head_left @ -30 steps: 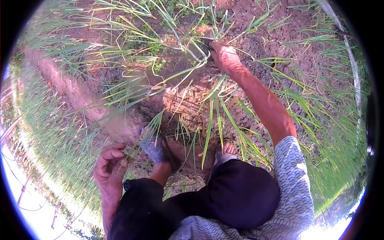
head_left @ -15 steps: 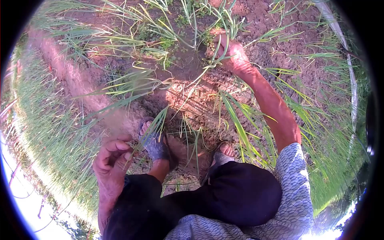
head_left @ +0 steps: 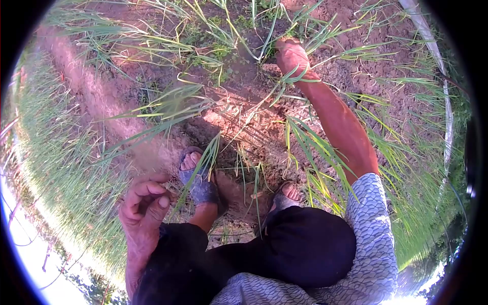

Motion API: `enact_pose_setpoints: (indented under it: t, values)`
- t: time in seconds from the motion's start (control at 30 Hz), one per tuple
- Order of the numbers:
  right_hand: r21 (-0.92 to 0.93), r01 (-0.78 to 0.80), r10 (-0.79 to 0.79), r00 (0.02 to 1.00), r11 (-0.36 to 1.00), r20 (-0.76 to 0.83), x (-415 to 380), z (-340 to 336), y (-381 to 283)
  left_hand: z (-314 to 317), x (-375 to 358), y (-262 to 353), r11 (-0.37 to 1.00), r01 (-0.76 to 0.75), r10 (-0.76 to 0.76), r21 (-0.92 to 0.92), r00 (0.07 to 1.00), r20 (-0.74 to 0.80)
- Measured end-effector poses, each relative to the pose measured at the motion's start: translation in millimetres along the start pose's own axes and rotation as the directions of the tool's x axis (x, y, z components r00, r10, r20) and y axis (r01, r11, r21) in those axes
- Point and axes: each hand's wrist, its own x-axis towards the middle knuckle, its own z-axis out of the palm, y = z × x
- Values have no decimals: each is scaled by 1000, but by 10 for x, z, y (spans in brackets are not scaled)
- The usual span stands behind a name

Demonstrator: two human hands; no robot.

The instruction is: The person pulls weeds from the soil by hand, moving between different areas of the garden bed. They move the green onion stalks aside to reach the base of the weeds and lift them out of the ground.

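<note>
My right hand [head_left: 293, 57] reaches far out to the soil among onion-like plants [head_left: 263, 48], its fingers bent down and closed at ground level. Small leafy weeds [head_left: 221, 52] grow close to it, and leaves hide what the fingertips grip. A long green leaf [head_left: 300, 77] lies across the wrist. Close to my left knee, my left hand [head_left: 145, 206] is raised with curled fingers, thumb and forefinger nearly together. Whatever is between them is too small to make out. Green blades [head_left: 207, 157] stand just beyond this hand.
My sandalled feet [head_left: 201, 178] rest on brown, cracked soil [head_left: 239, 119] between plants. Dense green stalks [head_left: 56, 132] fill the left side. A pale strip or hose [head_left: 447, 101] curves along the right edge. More long-leaved plants [head_left: 320, 147] grow beside my right forearm.
My right hand has turned over and pushed lower to the soil, slightly farther out. The thumb and forefinger of my left hand have drawn closer together.
</note>
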Motion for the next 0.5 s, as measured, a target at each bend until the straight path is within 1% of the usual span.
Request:
enact_pose_setpoints:
  t: [0.07, 0.1, 0.13, 0.2, 0.23, 0.27, 0.33, 0.37, 0.4, 0.43, 0.5]
  values:
    - [13, 29, -29, 1000, 999, 10, 4, 64, 47, 2, -4, -9, 1000, 1, -1, -12, 1000, -1]
    - [34, -8, 7, 1000, 999, 27, 78, 146, 115, 4, -1, -13, 1000, -8, 8, -8, 1000, -2]
    - [35, -12, 13, 1000, 999, 0, 132, 218, 195, 4, -7, -12, 1000, -12, 12, -4, 1000, -4]
    - [235, 150, -125, 985, 960, -118, 155, 222, 377, 10, -13, 14, 1000, -17, 17, 5, 1000, 8]
    - [725, -222, 141, 975, 652, 171, 158, 186, 414, 3, -18, 19, 1000, -16, 16, 7, 1000, 10]
    - [806, -329, 204, 944, 493, 261, 83, -105, 270, -17, -23, 3, 1000, -13, 13, 1, 1000, 3]
    - [839, -377, 170, 926, 392, 337, 4, -241, 390, -49, -26, -44, 1000, -10, 10, -18, 1000, -11]
    - [752, -248, 109, 967, 611, 230, -42, -214, 460, -53, -24, -43, 1000, -12, 11, -26, 1000, -10]
    - [614, -99, 20, 991, 783, 134, -96, -160, 509, -50, -23, -39, 999, -12, 11, -33, 1000, -8]
    - [433, 57, -90, 994, 900, 56, -145, -153, 476, -41, -20, -30, 999, -12, 12, -38, 1000, -5]
    - [262, 238, -237, 971, 935, -36, -224, -93, 342, -49, -22, -31, 999, -10, 10, -38, 1000, 0]
